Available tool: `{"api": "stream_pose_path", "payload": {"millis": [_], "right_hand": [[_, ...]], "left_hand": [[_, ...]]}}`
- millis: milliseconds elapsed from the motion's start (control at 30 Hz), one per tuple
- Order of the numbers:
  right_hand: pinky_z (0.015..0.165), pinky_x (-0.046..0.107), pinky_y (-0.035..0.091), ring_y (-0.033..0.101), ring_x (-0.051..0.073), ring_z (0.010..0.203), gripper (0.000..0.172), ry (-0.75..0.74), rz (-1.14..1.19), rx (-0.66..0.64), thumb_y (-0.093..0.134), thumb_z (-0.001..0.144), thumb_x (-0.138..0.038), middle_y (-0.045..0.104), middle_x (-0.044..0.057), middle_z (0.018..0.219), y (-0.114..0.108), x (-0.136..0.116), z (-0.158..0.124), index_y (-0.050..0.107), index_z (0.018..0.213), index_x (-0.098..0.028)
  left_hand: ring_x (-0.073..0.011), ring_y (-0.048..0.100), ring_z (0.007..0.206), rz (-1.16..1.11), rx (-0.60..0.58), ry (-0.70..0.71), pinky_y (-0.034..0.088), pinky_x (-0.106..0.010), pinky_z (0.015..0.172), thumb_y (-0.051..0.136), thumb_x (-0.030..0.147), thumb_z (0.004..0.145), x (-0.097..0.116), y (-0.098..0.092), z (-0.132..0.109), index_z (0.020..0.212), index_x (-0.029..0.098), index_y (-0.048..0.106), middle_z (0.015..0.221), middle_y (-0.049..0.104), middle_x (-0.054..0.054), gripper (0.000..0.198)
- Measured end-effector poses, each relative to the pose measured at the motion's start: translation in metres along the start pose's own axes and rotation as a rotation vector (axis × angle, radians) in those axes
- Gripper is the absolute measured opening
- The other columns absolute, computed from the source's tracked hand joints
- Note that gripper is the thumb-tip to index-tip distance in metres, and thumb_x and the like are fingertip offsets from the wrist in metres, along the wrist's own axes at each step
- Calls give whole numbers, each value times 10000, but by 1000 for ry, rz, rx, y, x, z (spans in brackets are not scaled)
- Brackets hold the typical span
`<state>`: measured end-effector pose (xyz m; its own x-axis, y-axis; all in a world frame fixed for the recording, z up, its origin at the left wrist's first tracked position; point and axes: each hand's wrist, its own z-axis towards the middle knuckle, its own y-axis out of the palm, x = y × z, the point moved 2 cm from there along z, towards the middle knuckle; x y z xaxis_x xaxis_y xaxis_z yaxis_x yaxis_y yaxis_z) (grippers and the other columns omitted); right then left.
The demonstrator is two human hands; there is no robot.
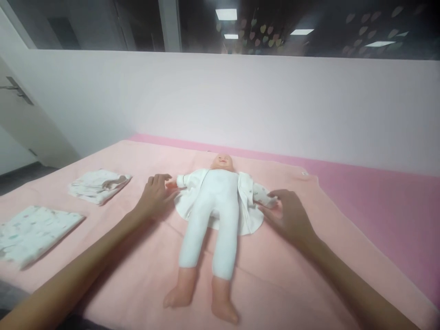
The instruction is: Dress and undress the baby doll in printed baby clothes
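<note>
A baby doll (pixel 213 206) lies on its back on a pink towel (pixel 137 284), head away from me, bare feet toward me. It wears a white body suit and an unfastened white jacket (pixel 250 206) spread under it. My left hand (pixel 154 195) rests beside the doll's arm, fingers curled around the doll's small hand at the sleeve end. My right hand (pixel 288 213) pinches the end of the patterned sleeve (pixel 263 195) on the doll's other arm.
Two folded pieces of patterned white cloth lie to the left: one (pixel 98 184) near the doll, another (pixel 30 233) at the towel's near left edge. A darker pink mat (pixel 385 206) extends right. A white wall (pixel 220 101) rises behind, with a door at far left.
</note>
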<state>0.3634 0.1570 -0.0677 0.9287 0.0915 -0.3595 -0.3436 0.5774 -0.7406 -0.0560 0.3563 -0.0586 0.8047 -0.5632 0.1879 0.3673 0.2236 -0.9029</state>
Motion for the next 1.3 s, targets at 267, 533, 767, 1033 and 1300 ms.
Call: {"api": "stream_pose_path", "payload": {"millis": [267, 533, 767, 1033, 1300], "right_hand": [[770, 340, 484, 686, 245, 895, 382, 438, 66, -426, 602, 964, -589, 741, 86, 1102, 26, -25, -13, 605, 1051, -217], [790, 310, 461, 682, 238, 951, 329, 536, 96, -523, 682, 910, -530, 746, 62, 1062, 14, -17, -15, 630, 996, -217], [725, 300, 442, 671, 239, 847, 336, 503, 197, -472, 719, 856, -507, 733, 73, 905, 24, -25, -4, 691, 929, -180], [800, 342, 482, 645, 250, 872, 428, 443, 323, -211, 570, 937, -561, 742, 70, 971, -26, -34, -32, 702, 1090, -184], [671, 299, 386, 487, 183, 707, 461, 400, 267, -262, 525, 975, -640, 556, -12, 732, -16, -19, -72, 498, 780, -224]], "left_hand": [[-339, 691, 927, -60, -297, -318, 484, -451, 863, 535, 640, 905, 27, 1, -8, 872, 221, 594, 933, 736, -91, 425], [-289, 707, 1003, -543, -189, -290, 527, -351, 822, 555, 571, 864, 21, -9, -10, 1093, 218, 683, 1093, 762, -48, 439], [-156, 551, 675, -689, 22, -349, 411, -261, 642, 534, 547, 928, 28, -17, -30, 887, 231, 463, 749, 606, 37, 326], [-277, 677, 901, -296, -103, -429, 483, -373, 808, 529, 485, 929, 13, -27, -42, 1004, 239, 548, 980, 727, -46, 258], [-349, 558, 1160, -106, 212, 41, 458, -503, 1039, 538, 364, 980, 97, -24, 18, 1181, 198, 640, 1249, 667, -141, 280]]}}
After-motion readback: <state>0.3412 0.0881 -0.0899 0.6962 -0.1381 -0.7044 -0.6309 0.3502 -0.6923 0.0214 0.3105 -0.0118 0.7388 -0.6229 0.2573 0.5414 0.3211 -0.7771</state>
